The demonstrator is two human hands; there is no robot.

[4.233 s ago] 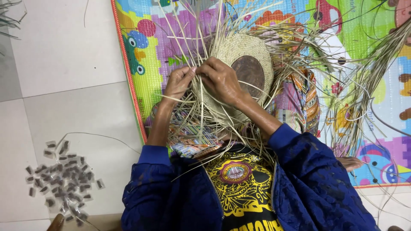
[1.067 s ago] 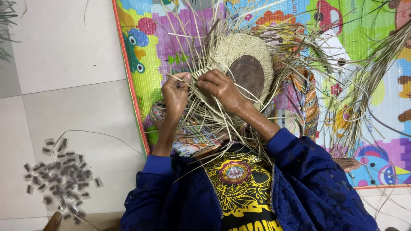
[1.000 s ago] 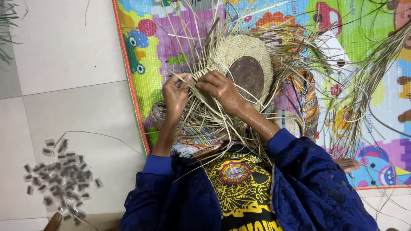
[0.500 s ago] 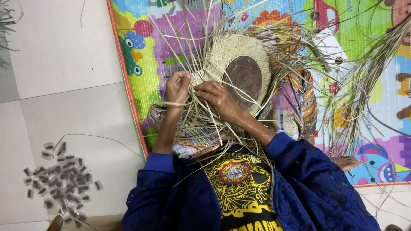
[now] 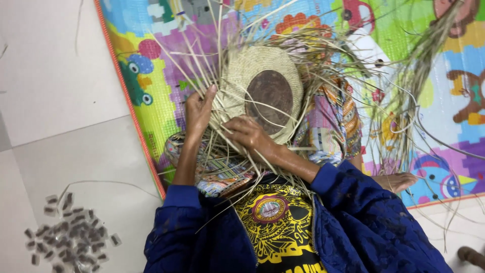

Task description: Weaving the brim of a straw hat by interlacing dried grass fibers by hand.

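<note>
A half-woven straw hat [image 5: 262, 91] lies on the person's lap, over a brightly patterned skirt [image 5: 331, 126], its round brown crown block [image 5: 269, 101] facing up and loose straw strands [image 5: 202, 55] fanning out from its edge in every direction. The weaving of the brim looks to be the step in hand: the woven band around the block is closed, while the outer strands are still free.

The left hand [image 5: 198, 108] presses against the left edge of the weave, fingers stretched upward along a few strands, pinning them rather than closed in a fist. The right hand [image 5: 246, 132] rests on the lower edge, fingers curled on strands there; whether it pinches one strand or several cannot be told. The hands are close but not touching.

The next move seems to call for lifting one strand and crossing it over its neighbour while the other hand keeps the weave tight.

Beyond lies a colourful play mat [image 5: 151, 101], and on the pale tiled floor [image 5: 60, 76] a heap of small dark packets [image 5: 70, 237].
</note>
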